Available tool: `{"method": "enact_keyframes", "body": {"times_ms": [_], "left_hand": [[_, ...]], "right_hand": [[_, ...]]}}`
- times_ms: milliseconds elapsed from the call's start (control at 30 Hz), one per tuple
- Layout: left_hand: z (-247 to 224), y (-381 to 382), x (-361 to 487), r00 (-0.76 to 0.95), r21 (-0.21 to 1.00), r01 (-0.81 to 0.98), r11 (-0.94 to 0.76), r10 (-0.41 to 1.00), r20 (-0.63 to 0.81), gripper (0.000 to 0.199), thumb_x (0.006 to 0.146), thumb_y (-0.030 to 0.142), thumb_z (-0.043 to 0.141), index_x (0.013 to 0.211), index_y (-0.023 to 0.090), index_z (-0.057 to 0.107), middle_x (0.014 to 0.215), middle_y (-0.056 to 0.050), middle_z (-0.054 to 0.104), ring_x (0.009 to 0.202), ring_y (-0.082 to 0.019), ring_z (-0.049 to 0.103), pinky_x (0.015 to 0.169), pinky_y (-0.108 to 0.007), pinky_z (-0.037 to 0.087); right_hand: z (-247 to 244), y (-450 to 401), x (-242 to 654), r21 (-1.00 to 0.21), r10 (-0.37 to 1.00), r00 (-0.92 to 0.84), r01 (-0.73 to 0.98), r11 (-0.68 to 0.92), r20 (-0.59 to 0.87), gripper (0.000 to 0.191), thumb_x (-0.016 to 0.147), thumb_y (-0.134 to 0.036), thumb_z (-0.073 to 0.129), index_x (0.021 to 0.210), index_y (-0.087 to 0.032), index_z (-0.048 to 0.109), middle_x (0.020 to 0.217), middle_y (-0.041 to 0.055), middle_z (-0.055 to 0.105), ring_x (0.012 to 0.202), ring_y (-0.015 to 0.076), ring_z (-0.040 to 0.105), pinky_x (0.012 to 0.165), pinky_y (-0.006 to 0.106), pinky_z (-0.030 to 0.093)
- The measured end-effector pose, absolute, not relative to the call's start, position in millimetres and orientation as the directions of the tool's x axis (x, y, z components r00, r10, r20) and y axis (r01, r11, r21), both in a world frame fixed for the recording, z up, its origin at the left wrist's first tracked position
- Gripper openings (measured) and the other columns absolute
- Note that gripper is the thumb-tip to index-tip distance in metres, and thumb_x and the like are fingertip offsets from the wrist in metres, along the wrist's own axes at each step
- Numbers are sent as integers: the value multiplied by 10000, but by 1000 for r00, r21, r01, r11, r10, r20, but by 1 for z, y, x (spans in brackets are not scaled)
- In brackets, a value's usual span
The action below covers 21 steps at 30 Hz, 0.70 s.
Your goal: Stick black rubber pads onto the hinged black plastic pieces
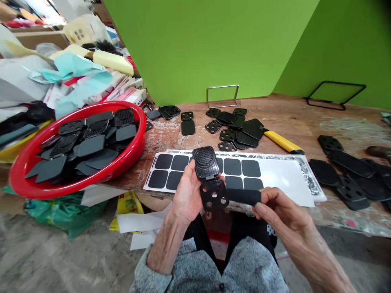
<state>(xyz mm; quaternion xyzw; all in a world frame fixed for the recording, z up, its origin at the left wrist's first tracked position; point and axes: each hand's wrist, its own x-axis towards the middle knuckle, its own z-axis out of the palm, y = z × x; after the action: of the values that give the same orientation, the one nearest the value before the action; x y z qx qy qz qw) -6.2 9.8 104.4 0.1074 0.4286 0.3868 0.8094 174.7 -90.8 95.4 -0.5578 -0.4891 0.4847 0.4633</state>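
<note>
My left hand (187,194) holds a black hinged plastic piece (206,162) in front of my body. Its upper plate carries a round grid pattern; its lower plate has several round holes. Between the fingertips of my right hand (279,207) is the right end of a black rounded pad (244,196), seen nearly edge-on. The pad's left end meets or overlaps the holed plate; I cannot tell whether they touch. Beneath both hands lies a white sheet (287,181) with rows of black rounded-square stickers (232,167), its right part bare white.
At the left, a red basin (128,156) holds many black plates. More black hinged pieces (227,118) lie at the bench's back, beside a yellow-handled scraper (282,141). A pile of black pieces (351,171) is at the right. Green panels (207,49) stand behind wire stands (222,87).
</note>
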Motion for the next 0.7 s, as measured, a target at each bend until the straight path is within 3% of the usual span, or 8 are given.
{"method": "enact_keyframes", "body": {"times_ms": [100,233,400,700], "left_hand": [[105,9,-4,325,498,-538,680,712,-622,481,920,478,362,868,106,662,763,-135,693,707,-241,674,624,-341,539],[106,8,0,352,508,-532,677,723,-595,496,911,510,376,857,112,668,741,-126,684,715,-243,672,696,-367,542],[103,5,3,343,489,-517,703,693,-634,517,905,530,388,854,104,676,744,-120,679,702,-212,658,707,-329,538],[90,4,4,358,459,-596,659,730,-582,419,926,465,403,939,136,662,746,-68,672,677,-173,644,686,-287,530]], "right_hand": [[97,-91,176,-995,995,23,14,-95,-95,144,929,-354,550,852,-233,566,945,14,496,816,138,457,677,219,392],[94,-89,168,-961,967,-15,-103,-255,-255,168,939,-391,533,877,-236,552,799,-6,472,745,134,437,653,223,370],[84,-86,149,-947,964,-4,-184,-262,-266,265,939,-392,519,764,-193,536,1052,28,471,881,159,436,798,273,379],[73,-84,136,-926,948,34,-229,-300,-316,271,924,-398,548,761,-183,532,998,2,466,845,132,431,716,229,346]]}}
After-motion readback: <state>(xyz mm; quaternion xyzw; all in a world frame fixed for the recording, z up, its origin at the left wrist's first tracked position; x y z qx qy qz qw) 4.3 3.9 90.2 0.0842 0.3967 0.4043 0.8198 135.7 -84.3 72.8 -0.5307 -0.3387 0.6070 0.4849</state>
